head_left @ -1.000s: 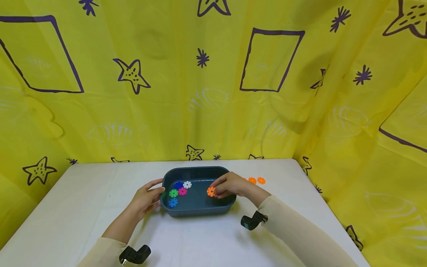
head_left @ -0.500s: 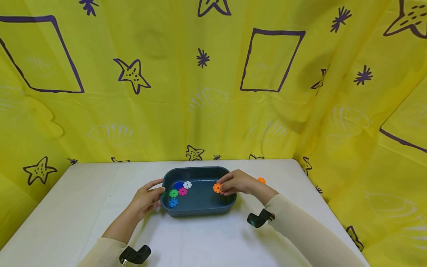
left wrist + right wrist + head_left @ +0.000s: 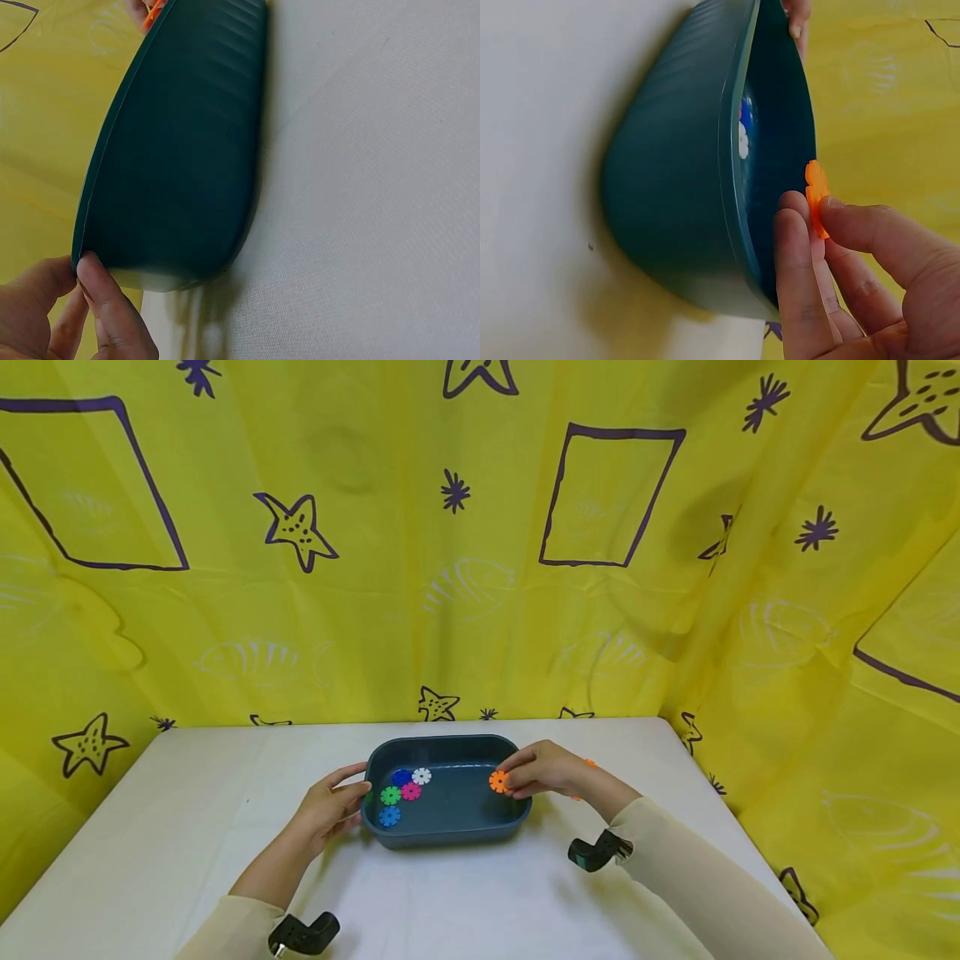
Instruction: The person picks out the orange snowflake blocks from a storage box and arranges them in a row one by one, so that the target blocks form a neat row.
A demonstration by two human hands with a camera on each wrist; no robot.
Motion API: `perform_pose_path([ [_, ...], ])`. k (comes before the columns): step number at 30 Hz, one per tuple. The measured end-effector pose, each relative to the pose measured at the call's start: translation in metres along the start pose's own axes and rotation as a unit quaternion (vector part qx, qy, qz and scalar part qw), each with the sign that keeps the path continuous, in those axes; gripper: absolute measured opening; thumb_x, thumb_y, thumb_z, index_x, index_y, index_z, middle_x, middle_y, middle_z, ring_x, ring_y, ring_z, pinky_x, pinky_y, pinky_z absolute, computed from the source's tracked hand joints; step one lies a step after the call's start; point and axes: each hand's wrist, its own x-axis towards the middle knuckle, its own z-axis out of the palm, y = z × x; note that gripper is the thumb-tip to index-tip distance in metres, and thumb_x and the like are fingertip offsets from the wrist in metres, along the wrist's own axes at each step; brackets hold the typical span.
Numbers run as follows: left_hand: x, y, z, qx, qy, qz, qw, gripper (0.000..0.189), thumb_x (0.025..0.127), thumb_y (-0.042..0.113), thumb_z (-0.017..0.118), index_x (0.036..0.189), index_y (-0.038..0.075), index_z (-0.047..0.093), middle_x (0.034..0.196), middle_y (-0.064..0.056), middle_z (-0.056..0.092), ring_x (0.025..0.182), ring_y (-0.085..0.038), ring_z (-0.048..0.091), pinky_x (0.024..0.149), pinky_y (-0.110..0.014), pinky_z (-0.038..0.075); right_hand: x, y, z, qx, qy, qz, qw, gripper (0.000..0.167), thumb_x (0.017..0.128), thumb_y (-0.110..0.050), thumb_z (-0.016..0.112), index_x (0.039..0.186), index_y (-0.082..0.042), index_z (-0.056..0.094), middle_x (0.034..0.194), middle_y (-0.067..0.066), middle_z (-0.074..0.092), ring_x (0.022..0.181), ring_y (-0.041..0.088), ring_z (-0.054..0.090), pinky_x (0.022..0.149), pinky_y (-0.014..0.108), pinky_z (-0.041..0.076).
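Observation:
A dark teal plastic tub (image 3: 446,837) stands on the table. Its left end is gripped by my left hand (image 3: 328,808), thumb on the rim and fingers along the outer wall (image 3: 116,307). My right hand (image 3: 549,770) pinches an orange notched interlocking disc (image 3: 498,782) between thumb and fingers. In the right wrist view this orange disc (image 3: 817,199) is seen edge-on, near the tub's right rim. Inside the tub, at the left, lie several similar discs: a dark blue disc (image 3: 402,777), a white disc (image 3: 422,776), a pink disc (image 3: 410,792), a green disc (image 3: 391,796) and a lighter blue disc (image 3: 389,817).
More orange discs (image 3: 591,763) lie on the white table (image 3: 450,902) to the right of the tub, mostly hidden behind my right wrist. A yellow patterned curtain (image 3: 375,635) encloses the table at the back and sides.
My right hand has drawn to the right with the orange disc, from inside the tub toward its right rim. My left hand and the tub have stayed in place.

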Motion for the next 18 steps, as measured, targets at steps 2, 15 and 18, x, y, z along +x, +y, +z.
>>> perform_pose_path([
  [2,0.000,0.000,0.000,0.000,-0.001,0.001,1.0000,0.048,0.098,0.020,0.061,0.143,0.012,0.048,0.123,-0.018,0.062,0.080,-0.013,0.061,0.068,-0.024,0.056,-0.002,0.001,-0.003,-0.001,0.002,0.000,1.0000,0.034,0.089,0.000,0.065,0.122,0.009,0.063,0.094,0.011,0.074,0.079,0.016,0.071,0.078,0.032,0.059],
  [15,-0.001,0.000,0.000,-0.002,-0.003,0.002,1.0000,0.049,0.098,0.020,0.061,0.144,0.012,0.047,0.126,-0.019,0.061,0.079,-0.012,0.062,0.067,-0.024,0.056,-0.008,0.006,-0.016,0.010,0.014,0.002,0.9999,0.035,0.089,0.003,0.064,0.124,0.012,0.061,0.094,0.011,0.073,0.076,0.015,0.071,0.084,0.040,0.058],
  [18,-0.001,0.000,0.000,-0.001,-0.003,0.001,1.0000,0.049,0.098,0.021,0.061,0.144,0.013,0.047,0.126,-0.019,0.061,0.080,-0.012,0.062,0.068,-0.024,0.056,-0.009,0.008,-0.019,0.014,0.013,0.006,0.9998,0.035,0.090,0.003,0.064,0.123,0.012,0.060,0.092,0.010,0.073,0.076,0.015,0.071,0.086,0.043,0.056],
])
